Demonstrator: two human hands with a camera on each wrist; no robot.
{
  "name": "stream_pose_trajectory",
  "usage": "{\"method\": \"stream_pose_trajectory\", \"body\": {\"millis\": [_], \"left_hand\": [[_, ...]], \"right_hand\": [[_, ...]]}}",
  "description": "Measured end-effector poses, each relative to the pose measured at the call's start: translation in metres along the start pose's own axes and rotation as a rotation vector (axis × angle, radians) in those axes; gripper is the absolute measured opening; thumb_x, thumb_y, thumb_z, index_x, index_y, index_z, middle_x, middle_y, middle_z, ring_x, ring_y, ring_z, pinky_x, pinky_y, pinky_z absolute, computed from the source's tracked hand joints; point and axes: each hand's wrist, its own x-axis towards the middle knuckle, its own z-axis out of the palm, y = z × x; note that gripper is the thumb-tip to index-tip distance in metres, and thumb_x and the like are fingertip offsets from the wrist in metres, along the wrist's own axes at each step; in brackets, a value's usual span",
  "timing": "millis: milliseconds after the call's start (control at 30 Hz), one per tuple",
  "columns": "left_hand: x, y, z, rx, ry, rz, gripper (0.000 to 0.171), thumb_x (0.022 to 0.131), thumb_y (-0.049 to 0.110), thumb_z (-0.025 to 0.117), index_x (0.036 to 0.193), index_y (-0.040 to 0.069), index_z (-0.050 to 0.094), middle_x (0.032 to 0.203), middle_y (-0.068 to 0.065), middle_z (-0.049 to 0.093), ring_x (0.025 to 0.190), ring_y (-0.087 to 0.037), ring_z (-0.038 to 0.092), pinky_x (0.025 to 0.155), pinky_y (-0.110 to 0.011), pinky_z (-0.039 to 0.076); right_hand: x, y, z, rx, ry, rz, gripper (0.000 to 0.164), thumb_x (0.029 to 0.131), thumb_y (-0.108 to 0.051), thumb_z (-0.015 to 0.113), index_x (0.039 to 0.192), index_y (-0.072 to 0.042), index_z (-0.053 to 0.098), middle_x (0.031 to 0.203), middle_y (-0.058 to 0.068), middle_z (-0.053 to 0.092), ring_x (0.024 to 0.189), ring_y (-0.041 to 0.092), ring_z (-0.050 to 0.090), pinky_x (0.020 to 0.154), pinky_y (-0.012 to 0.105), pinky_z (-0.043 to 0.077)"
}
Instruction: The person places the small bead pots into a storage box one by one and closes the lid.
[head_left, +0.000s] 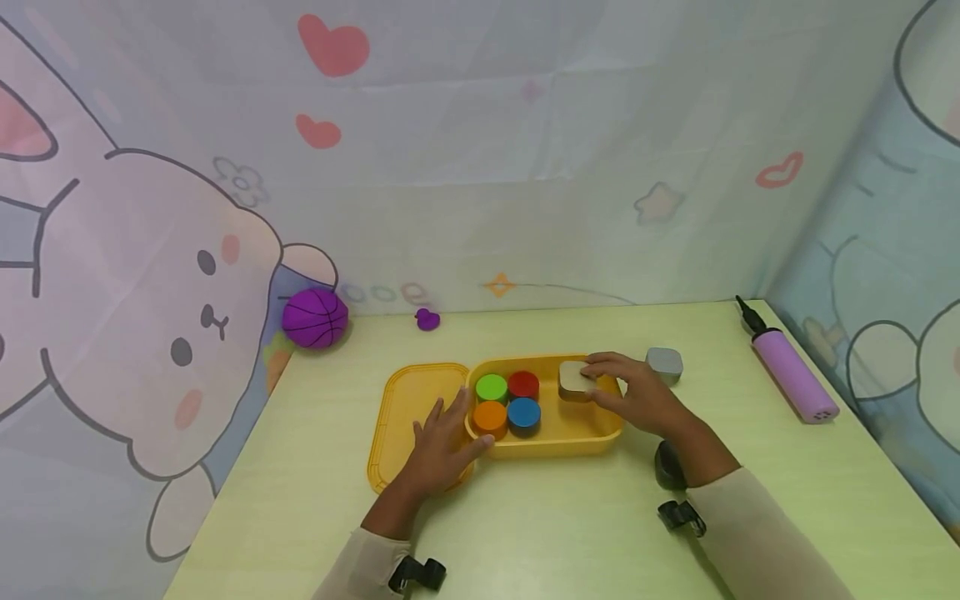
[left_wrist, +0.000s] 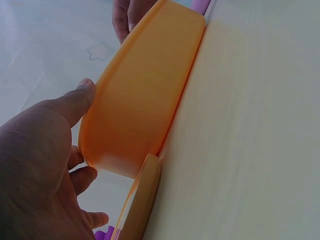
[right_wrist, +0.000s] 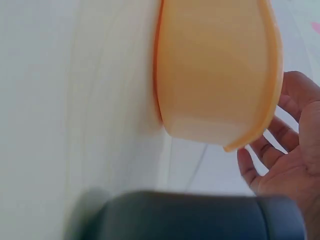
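A yellow rectangular box stands on the table with several short round pieces inside: green, red, orange and blue. My right hand pinches a cream rounded-square block over the box's right part; whether the block touches the bottom I cannot tell. My left hand rests at the box's left end, thumb by the rim and fingers loosely spread, as the left wrist view also shows. Beneath this hand lies a flat yellow lid. In the right wrist view the block is hidden behind the box wall.
Just beyond the right hand sits a grey rounded-square block. A dark rounded object lies by the right forearm. A purple hand pump is at the right edge. Along the back are a purple ball and a small purple duck.
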Motion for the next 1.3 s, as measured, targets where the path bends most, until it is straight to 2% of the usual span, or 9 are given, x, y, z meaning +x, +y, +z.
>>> {"method": "stream_pose_trajectory", "body": {"millis": [233,300,367,467,533,933,1167,1233,1300], "left_hand": [[0.000,-0.001,0.001,-0.007,0.007,0.004,0.089,0.106,0.054,0.066,0.176,0.020,0.024,0.184,-0.002,0.020,0.171,-0.049,0.008,0.122,-0.089,-0.009],[-0.001,0.000,0.001,-0.013,0.007,0.003,0.089,0.106,0.054,0.066,0.176,0.020,0.024,0.184,-0.002,0.020,0.171,-0.049,0.008,0.122,-0.089,-0.009],[-0.001,0.000,0.001,-0.014,0.006,0.003,0.089,0.106,0.053,0.066,0.176,0.019,0.024,0.184,-0.002,0.020,0.171,-0.049,0.008,0.122,-0.089,-0.010],[-0.001,0.000,0.001,-0.015,0.006,0.005,0.088,0.106,0.053,0.066,0.176,0.019,0.024,0.184,-0.002,0.020,0.171,-0.049,0.008,0.122,-0.089,-0.010],[-0.001,0.001,0.001,-0.014,0.006,0.007,0.088,0.106,0.053,0.066,0.176,0.019,0.023,0.184,-0.002,0.020,0.171,-0.049,0.009,0.122,-0.089,-0.010],[0.000,-0.001,0.001,-0.008,0.009,0.005,0.088,0.106,0.053,0.065,0.176,0.019,0.024,0.184,-0.002,0.020,0.171,-0.049,0.009,0.122,-0.089,-0.009],[-0.001,0.000,0.001,-0.011,0.005,0.002,0.088,0.106,0.053,0.065,0.176,0.019,0.023,0.184,-0.002,0.019,0.171,-0.049,0.008,0.123,-0.089,-0.009],[-0.001,0.000,0.001,-0.006,0.005,0.005,0.088,0.106,0.053,0.065,0.176,0.019,0.023,0.184,-0.002,0.019,0.171,-0.049,0.008,0.122,-0.089,-0.009],[0.000,-0.001,0.001,0.000,0.008,0.008,0.088,0.106,0.053,0.065,0.176,0.019,0.023,0.184,-0.002,0.020,0.171,-0.050,0.009,0.122,-0.090,-0.008]], "right_hand": [[0.009,0.000,0.009,-0.062,-0.027,-0.026,0.032,0.096,-0.006,0.082,0.128,-0.004,0.079,0.140,0.020,0.074,0.116,0.037,0.077,0.109,0.064,0.056],[0.010,0.000,0.011,-0.081,-0.036,-0.017,0.030,0.097,-0.008,0.082,0.127,-0.006,0.080,0.140,0.019,0.075,0.119,0.038,0.076,0.111,0.063,0.051],[0.012,-0.002,0.012,-0.084,-0.046,-0.003,0.029,0.097,-0.010,0.083,0.126,-0.007,0.080,0.140,0.018,0.075,0.120,0.037,0.075,0.106,0.062,0.044],[0.013,-0.004,0.015,-0.081,-0.071,0.043,0.028,0.098,-0.011,0.082,0.126,-0.008,0.080,0.145,0.017,0.072,0.113,0.034,0.076,0.100,0.058,0.033],[0.014,-0.004,0.017,-0.091,-0.082,0.055,0.028,0.097,-0.011,0.081,0.126,-0.007,0.080,0.145,0.018,0.072,0.106,0.030,0.077,0.100,0.058,0.031],[0.022,-0.005,0.027,-0.126,-0.146,0.093,0.027,0.097,-0.010,0.081,0.123,-0.005,0.081,0.143,0.022,0.071,0.096,0.023,0.082,0.109,0.077,0.028],[0.025,-0.002,0.031,-0.157,-0.178,0.127,0.027,0.098,-0.010,0.080,0.125,-0.005,0.080,0.142,0.020,0.071,0.096,0.022,0.084,0.110,0.081,0.031],[0.025,-0.002,0.032,-0.169,-0.166,0.104,0.025,0.097,-0.008,0.080,0.122,-0.004,0.080,0.138,0.019,0.073,0.095,0.023,0.084,0.112,0.077,0.038],[0.025,-0.002,0.032,-0.168,-0.150,0.082,0.024,0.096,-0.004,0.080,0.120,-0.002,0.080,0.134,0.019,0.075,0.093,0.025,0.084,0.110,0.067,0.051]]}}
